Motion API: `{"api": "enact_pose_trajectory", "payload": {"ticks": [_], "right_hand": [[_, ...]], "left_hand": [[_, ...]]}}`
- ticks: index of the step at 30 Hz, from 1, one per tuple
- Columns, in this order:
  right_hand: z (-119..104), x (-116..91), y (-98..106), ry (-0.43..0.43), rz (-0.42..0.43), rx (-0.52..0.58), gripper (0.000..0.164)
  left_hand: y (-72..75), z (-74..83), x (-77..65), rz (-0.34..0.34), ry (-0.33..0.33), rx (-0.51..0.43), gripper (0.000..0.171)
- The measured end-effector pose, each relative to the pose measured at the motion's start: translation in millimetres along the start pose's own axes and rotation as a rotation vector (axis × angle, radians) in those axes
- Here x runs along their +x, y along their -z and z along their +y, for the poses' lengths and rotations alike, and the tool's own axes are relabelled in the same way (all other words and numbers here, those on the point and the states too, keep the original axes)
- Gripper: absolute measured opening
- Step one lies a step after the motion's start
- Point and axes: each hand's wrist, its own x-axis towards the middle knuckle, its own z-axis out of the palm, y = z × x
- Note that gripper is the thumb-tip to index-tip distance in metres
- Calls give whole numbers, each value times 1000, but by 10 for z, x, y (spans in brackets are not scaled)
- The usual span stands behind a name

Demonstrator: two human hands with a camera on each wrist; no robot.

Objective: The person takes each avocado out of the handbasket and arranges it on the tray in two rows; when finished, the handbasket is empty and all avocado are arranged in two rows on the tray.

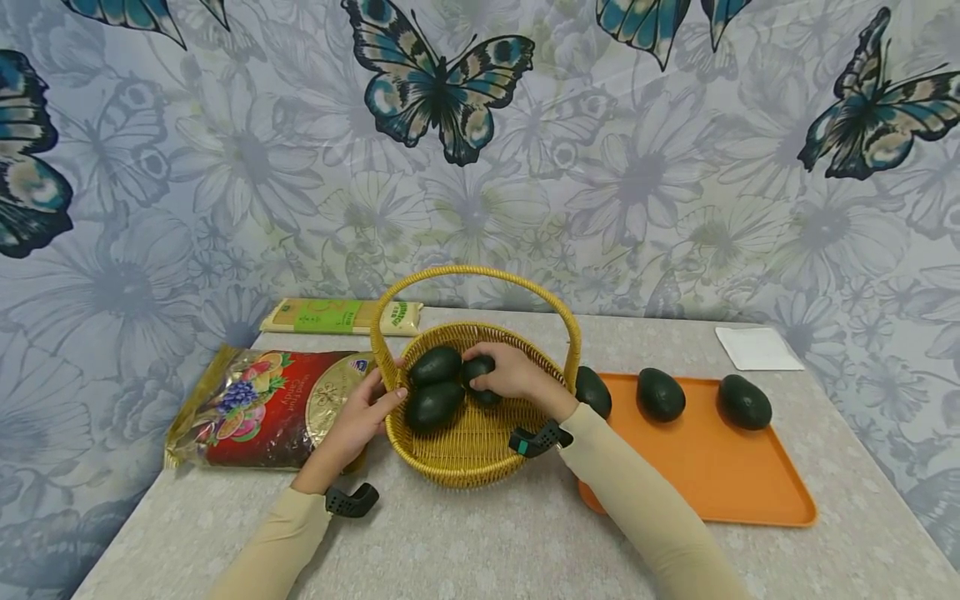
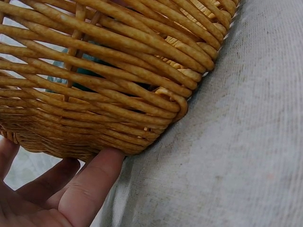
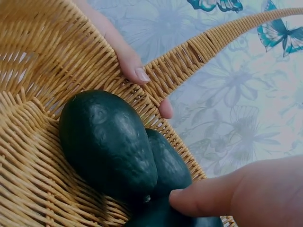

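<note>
A yellow wicker basket (image 1: 465, 473) with a tall arched handle stands upright on the table. Two dark green avocados (image 1: 435, 408) lie against its left inner side. My right hand (image 1: 517, 372) reaches inside and grips another avocado (image 1: 478, 367) beside them; fingers partly cover it. In the right wrist view, the thumb presses on this avocado (image 3: 156, 215). My left hand (image 1: 362, 421) holds the basket's left rim at the handle's foot, thumb over the edge. Seen from the left wrist, its fingers (image 2: 92, 189) touch the outer weave.
On the right lies an orange tray (image 1: 697, 475) with three avocados (image 1: 660, 395), the nearest partly behind the basket handle. A red-printed bag (image 1: 277, 408) sits left of the basket, a long noodle-like packet (image 1: 330, 317) behind it. A white sheet (image 1: 757, 348) lies at the back right.
</note>
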Motion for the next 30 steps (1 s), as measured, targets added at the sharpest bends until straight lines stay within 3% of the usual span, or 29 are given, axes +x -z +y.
{"api": "enact_pose_trajectory", "payload": {"ticks": [10, 24, 30], "right_hand": [[-14, -169, 56, 69, 13, -43, 42], [5, -663, 204, 193, -16, -64, 45], [0, -891, 298, 184, 15, -65, 44]], "left_hand": [[-19, 7, -26, 12, -4, 6, 58], [-44, 22, -49, 20, 3, 10, 58], [-58, 6, -66, 18, 1, -26, 57]]}}
